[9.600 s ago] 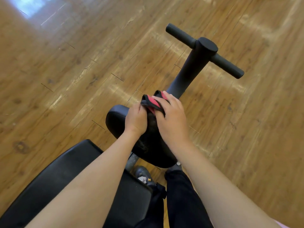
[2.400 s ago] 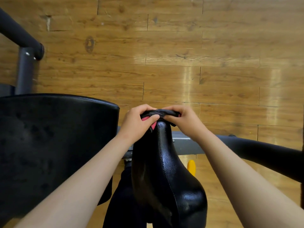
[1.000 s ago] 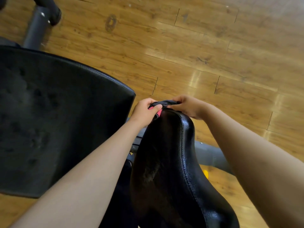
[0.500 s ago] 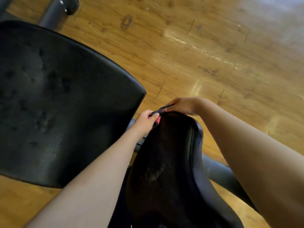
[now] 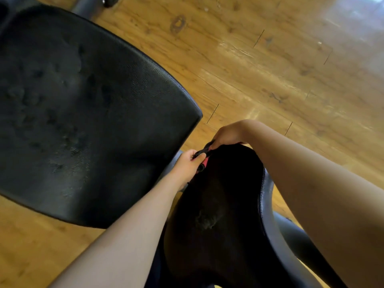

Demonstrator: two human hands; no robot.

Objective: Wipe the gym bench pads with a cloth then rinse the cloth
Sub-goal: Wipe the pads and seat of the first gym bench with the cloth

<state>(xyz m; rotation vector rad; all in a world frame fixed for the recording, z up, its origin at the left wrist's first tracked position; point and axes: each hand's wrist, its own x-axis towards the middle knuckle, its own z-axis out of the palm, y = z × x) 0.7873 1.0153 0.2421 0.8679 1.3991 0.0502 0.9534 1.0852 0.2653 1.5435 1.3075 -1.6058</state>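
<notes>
Head view: both hands are clamped on the cloth (image 5: 204, 151). My left hand (image 5: 190, 163) pinches the near end between thumb and fingers, and my right hand (image 5: 226, 136) pinches the far end. The cloth is black with a pink face, bunched into a short strip and draped over the far tip of the narrow seat pad (image 5: 224, 204), touching its rim. Step, as I read it: wiping that rim. To do it well I should hold the strip taut, press down with both hands, and saw it side to side while working round the edge and along the seam, so the fold reaches where grime collects. The dull patch (image 5: 205, 220) mid-pad likely needs a flat-palm pass afterwards. The wide back pad (image 5: 83, 111) just left shows dimpled marks and probably needs wiping too. Rinse not started.
</notes>
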